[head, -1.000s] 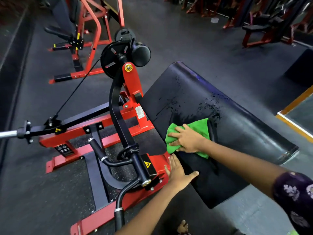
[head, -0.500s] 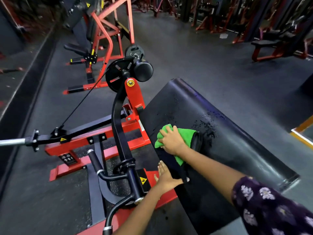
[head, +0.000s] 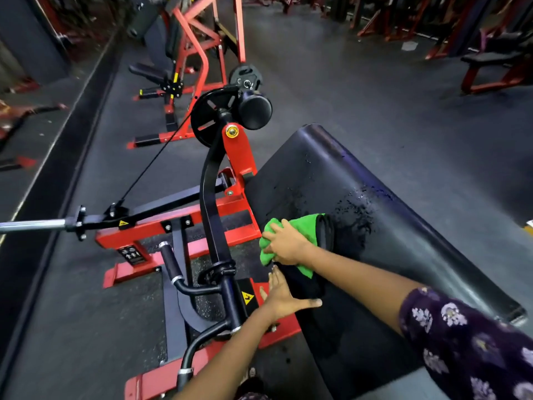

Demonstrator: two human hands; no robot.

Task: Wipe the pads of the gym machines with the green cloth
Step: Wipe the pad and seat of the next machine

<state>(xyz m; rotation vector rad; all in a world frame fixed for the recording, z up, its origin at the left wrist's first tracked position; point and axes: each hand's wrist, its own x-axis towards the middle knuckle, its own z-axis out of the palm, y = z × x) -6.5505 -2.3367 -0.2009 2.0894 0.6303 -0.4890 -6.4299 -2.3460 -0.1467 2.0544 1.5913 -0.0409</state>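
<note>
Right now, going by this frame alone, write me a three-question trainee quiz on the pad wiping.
1. True or false: the right hand presses the green cloth on the black pad.
2. Where does the left hand rest? A) on the grip bar B) flat at the pad's near edge C) on the weight plate
3. Fill in: droplets lie on the pad just ____ the cloth.

Key: 1 true; 2 B; 3 beyond.
</note>
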